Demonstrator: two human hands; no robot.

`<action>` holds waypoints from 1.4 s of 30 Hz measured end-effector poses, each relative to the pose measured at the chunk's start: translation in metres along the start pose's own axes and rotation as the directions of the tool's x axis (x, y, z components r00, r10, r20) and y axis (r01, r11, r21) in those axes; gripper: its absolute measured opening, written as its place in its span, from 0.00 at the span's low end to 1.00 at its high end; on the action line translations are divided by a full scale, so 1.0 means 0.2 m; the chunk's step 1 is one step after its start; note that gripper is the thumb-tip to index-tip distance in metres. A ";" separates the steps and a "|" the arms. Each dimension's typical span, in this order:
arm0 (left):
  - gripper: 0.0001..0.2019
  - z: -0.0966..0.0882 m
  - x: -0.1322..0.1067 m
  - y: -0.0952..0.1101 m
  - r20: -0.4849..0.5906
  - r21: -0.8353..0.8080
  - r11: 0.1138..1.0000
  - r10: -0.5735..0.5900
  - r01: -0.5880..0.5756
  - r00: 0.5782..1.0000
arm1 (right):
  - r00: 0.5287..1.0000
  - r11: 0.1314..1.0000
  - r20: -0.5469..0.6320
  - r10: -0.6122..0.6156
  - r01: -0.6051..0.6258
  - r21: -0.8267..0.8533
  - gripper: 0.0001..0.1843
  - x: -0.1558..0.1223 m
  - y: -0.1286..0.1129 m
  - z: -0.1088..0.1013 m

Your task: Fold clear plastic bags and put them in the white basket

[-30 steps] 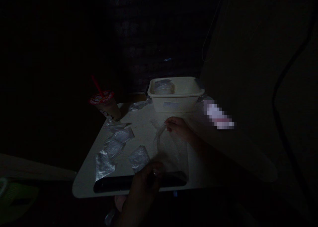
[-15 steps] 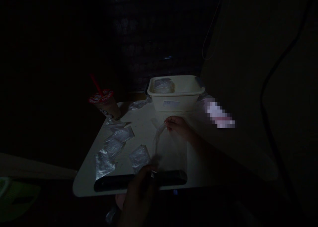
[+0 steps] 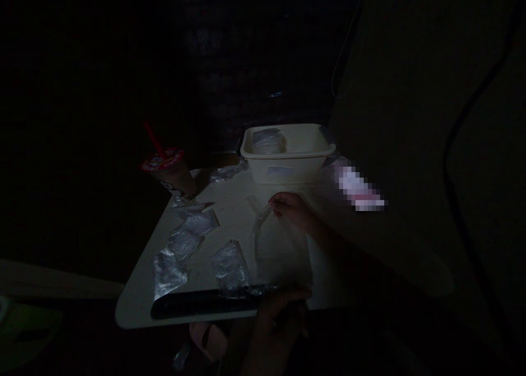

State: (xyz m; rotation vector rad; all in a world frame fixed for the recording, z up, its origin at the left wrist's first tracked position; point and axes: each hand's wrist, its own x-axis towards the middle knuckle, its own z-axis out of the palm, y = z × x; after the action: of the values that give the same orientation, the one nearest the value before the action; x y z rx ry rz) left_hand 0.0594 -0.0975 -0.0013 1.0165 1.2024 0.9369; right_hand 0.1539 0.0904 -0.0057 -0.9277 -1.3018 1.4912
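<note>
Hands, head view, dim light: right hand (image 3: 290, 209), mid-frame, thumb and fingers pinched together on upper part of a clear plastic bag (image 3: 283, 250), which lies right of centre on the white table (image 3: 232, 214). Left hand (image 3: 283, 318), bottom centre, fingers loosely curled by the bag's lower edge; too dark to tell grip. Single flat packet (image 3: 230, 263) left of the bag, overlapping black strip (image 3: 184, 303) at near table edge. More packets (image 3: 168, 272) left. Cream tub (image 3: 287, 167) upper centre; lidded cup (image 3: 175, 181) left of it.
</note>
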 end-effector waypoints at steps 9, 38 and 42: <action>0.05 0.15 0.05 0.05 -0.247 -0.272 0.962 -0.089 0.019 0.965 | 1.000 1.000 0.015 -0.012 0.013 -0.016 0.05 -0.01 0.00 0.00; 0.18 0.22 0.06 0.07 -0.248 -0.517 0.852 -0.243 0.084 0.938 | 0.999 0.999 0.036 -0.016 0.017 -0.032 0.05 -0.01 0.00 0.00; 0.19 0.22 0.07 0.07 -0.236 -0.544 0.835 -0.238 0.075 0.942 | 0.999 1.000 0.037 -0.014 0.015 -0.026 0.05 -0.01 0.01 0.00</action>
State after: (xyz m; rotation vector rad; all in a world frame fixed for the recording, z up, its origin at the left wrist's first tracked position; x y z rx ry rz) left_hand 0.1039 -0.0852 0.0113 0.3308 1.1531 1.2298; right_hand 0.1552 0.0882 -0.0073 -0.9092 -1.3545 1.4892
